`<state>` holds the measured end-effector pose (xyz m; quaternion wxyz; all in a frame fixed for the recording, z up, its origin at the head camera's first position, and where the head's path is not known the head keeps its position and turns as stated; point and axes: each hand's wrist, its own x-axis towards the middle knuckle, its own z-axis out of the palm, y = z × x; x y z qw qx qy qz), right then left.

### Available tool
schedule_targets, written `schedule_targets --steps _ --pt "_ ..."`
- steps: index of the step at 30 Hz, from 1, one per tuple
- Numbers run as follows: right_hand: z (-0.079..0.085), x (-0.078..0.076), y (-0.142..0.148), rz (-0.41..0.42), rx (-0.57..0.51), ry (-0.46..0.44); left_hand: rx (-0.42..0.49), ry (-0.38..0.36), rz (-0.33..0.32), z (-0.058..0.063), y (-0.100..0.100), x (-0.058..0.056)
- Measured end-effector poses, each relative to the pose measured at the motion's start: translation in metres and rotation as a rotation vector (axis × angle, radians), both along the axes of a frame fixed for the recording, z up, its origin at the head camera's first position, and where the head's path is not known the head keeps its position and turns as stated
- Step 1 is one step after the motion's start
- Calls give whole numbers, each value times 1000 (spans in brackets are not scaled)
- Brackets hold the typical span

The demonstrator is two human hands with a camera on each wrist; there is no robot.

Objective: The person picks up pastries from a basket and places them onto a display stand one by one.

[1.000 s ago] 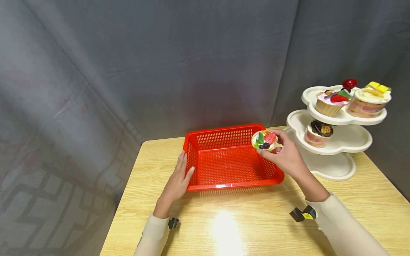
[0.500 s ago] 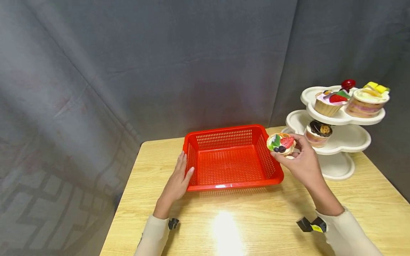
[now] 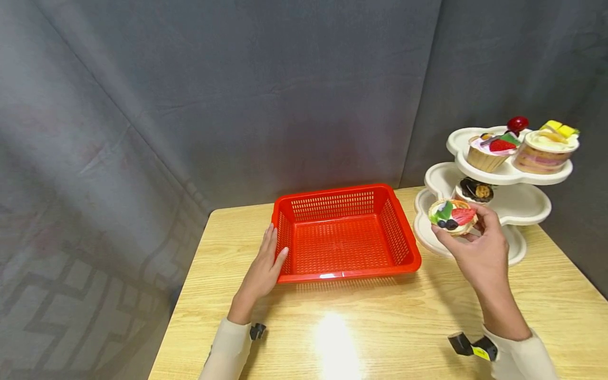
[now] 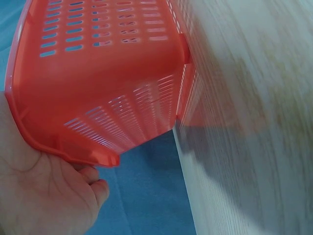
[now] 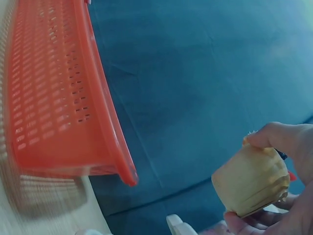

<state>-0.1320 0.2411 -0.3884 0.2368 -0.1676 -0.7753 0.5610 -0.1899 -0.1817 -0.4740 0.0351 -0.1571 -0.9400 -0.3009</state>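
My right hand grips a fruit cupcake between thumb and fingers, its strawberry, dark berries and green leaf facing up. It is held in front of the stand's lower tiers, to the right of the basket. In the right wrist view the plain tan side of its cup shows. A red plastic mesh basket sits on the table with nothing inside. My left hand rests against the basket's left rim, fingers extended; the left wrist view shows the palm beside the rim.
A white three-tier stand stands at the right. Its top tier bears a strawberry cupcake, a cake cup with yellow cubes and a red cherry. A chocolate-topped cake cup is on the middle tier. A grey curtain hangs behind.
My right hand has carried the cupcake rightward from above the basket's right end to in front of the stand. The left hand and the basket have stayed in place.
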Motion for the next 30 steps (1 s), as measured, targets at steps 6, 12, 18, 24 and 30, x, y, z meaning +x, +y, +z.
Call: schedule_targets --steps 6,12,18,24,30 --pt "0 5 9 -65 -39 -36 -7 7 4 0 0 0" --pt "0 14 17 -152 -108 -43 -8 -11 2 0 0 0" --pt "-4 20 28 -243 -134 21 -5 -24 12 0 1 1" --pt "-11 25 40 -374 -77 7 0 -22 11 -1 0 0" --pt "-17 23 54 -473 -33 41 1 -13 -1 -1 -1 0"
